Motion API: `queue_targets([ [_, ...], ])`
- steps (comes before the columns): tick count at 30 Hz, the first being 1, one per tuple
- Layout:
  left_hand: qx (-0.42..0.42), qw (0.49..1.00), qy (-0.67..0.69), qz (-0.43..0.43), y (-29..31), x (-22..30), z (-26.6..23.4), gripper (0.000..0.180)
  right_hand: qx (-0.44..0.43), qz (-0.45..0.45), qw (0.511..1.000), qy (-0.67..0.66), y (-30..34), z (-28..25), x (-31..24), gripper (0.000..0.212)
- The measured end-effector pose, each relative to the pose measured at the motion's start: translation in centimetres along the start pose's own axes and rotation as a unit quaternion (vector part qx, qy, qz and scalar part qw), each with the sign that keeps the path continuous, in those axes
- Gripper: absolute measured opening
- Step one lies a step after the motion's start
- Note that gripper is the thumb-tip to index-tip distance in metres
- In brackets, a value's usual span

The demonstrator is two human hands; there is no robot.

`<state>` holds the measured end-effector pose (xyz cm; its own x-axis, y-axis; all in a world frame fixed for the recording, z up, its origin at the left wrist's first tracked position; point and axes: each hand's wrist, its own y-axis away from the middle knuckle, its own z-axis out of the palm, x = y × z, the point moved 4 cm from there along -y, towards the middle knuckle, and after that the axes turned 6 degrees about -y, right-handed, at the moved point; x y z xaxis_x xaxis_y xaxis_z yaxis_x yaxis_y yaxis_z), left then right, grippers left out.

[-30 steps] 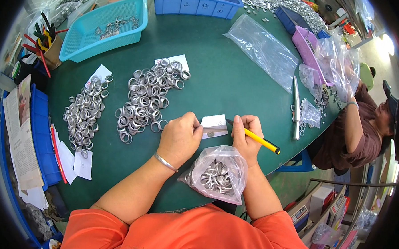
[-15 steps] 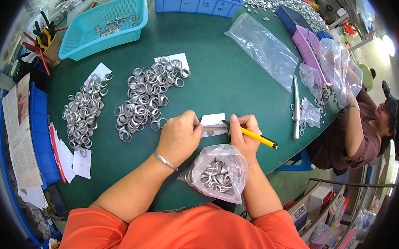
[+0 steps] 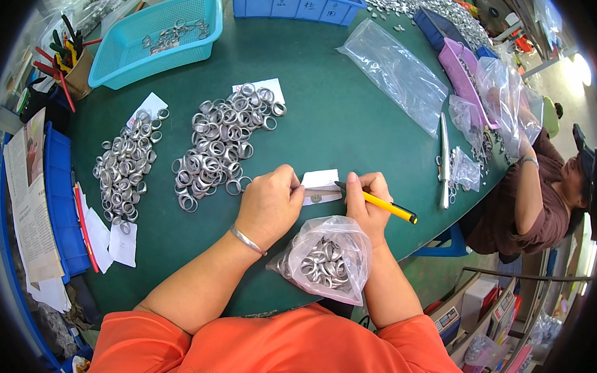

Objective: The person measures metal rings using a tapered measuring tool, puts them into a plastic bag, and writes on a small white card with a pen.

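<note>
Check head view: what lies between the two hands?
The white paper slip spans the gap between left hand and right hand.

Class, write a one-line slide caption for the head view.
Left hand steadies a white paper slip while right hand writes with a yellow pen beside piled metal rings.

Yellow pen (image 3: 385, 205), white paper slip (image 3: 321, 186), green table (image 3: 334, 121), silver rings (image 3: 220, 146).
</note>
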<state>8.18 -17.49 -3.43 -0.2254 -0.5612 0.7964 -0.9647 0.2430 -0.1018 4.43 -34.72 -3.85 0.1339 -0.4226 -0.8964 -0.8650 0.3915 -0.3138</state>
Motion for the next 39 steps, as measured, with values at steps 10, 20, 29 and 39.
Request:
queue_targets([
  [10, -0.002, 1.000, -0.006, 0.002, -0.1, 0.0, 0.1, 0.012, -0.008, -0.008, 1.000, 0.003, -0.1, -0.1, -0.1, 0.014],
  [20, -0.022, 0.991, 0.122, -0.041, -0.1, 0.3, 0.0, 0.013, -0.015, -0.038, 0.998, -0.041, -0.3, 0.2, -0.1, 0.016],
  [29, -0.047, 0.968, 0.229, -0.093, 0.0, 0.3, 0.3, 0.012, 0.007, -0.071, 0.992, -0.106, -0.2, -0.4, -0.8, 0.022],
  [39, -0.041, 0.966, 0.240, -0.087, 0.1, 0.3, 0.2, 0.012, 0.007, -0.059, 0.987, -0.152, -0.1, -0.5, -1.3, 0.021],
])
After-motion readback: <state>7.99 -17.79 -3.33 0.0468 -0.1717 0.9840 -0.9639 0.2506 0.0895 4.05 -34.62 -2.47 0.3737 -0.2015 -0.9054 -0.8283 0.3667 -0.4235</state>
